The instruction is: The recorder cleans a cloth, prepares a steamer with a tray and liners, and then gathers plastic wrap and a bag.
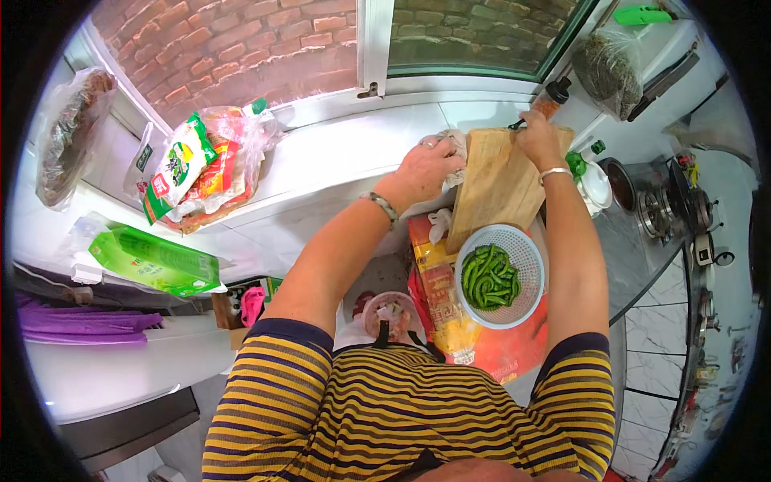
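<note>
My left hand [429, 169] rests on a crumpled pale cloth [456, 158] at the sill, its fingers curled over it, beside the left edge of a wooden cutting board [494, 187]. At the board's upper right, my right hand [538, 140] is closed around something dark whose end pokes out by the fingers; most of it is hidden. A jar with a black lid [551, 98] stands just beyond that hand. Below the board, a white plastic colander [533, 265] holds green chili peppers [491, 277]. It sits on a red and yellow box [443, 295].
Food packets [181, 162] lie on the white windowsill [337, 150] to the left. A green package [156, 259] is below them. Right of my right arm are a green bottle [576, 164], a white container [595, 188] and a gas stove [656, 208]. A tub of scraps [394, 313] stands near my body.
</note>
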Demonstrator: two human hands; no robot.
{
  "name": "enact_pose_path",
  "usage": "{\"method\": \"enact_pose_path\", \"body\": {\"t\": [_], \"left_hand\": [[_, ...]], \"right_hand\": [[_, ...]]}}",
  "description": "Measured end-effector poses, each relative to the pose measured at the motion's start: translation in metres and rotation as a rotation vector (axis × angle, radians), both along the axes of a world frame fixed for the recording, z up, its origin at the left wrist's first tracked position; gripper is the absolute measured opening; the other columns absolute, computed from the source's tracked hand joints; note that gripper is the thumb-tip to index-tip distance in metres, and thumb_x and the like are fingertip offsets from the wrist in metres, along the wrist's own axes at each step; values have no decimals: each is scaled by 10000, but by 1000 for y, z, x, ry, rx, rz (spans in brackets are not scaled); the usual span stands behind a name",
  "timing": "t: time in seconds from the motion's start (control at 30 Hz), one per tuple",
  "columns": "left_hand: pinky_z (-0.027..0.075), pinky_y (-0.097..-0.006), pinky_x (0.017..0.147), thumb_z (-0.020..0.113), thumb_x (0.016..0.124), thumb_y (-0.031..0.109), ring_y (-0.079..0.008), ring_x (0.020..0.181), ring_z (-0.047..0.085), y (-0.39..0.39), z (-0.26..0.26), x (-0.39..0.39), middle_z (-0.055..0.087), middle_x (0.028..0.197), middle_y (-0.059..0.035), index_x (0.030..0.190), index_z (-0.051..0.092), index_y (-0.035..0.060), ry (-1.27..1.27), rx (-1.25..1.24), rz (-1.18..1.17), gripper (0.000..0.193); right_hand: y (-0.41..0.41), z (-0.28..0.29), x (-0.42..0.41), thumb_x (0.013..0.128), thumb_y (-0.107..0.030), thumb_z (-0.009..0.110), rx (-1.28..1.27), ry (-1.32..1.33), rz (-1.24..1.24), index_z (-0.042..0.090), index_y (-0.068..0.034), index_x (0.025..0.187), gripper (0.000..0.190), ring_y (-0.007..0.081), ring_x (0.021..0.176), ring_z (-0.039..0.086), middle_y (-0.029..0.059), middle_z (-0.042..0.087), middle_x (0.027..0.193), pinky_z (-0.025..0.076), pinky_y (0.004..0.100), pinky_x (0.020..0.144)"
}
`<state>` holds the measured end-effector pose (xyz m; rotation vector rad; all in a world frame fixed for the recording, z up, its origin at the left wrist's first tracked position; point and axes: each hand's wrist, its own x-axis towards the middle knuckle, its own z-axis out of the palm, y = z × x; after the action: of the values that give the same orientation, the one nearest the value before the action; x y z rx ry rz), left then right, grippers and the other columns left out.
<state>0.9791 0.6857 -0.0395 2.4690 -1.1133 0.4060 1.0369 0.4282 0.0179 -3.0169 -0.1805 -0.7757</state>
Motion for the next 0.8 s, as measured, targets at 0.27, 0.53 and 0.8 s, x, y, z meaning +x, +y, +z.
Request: {"method": "enact_pose_path", "body": {"t": [0.27, 0.53, 0.8], "left_hand": [[442, -370, 863, 596, 689, 13, -315, 981, 505, 3, -2, 17, 501, 1071, -82, 1070, 580, 147, 32, 10, -53, 404], [436, -370, 867, 613, 681, 51, -291, 1027, 475, -36, 4, 40, 490, 1069, -80, 1081, 568, 142, 54, 45, -157, 413], [463, -370, 860, 603, 726, 62, -291, 1023, 508, -104, -4, 80, 483, 1071, -76, 1066, 589, 148, -54, -20, -293, 351]], "right_hand": [[-23, 7, -22, 676, -47, 588, 47, 8, 107, 603, -3, 872, 201, 383, 867, 562, 196, 611, 897, 429, 441, 815], [-28, -1, -62, 680, 30, 508, 154, -220, 116, 549, -18, 841, 173, 368, 855, 519, 175, 541, 820, 417, 453, 783], [-29, 3, -86, 641, 69, 448, 196, -233, 156, 493, -2, 847, 222, 371, 919, 517, 201, 553, 963, 421, 441, 834]]}}
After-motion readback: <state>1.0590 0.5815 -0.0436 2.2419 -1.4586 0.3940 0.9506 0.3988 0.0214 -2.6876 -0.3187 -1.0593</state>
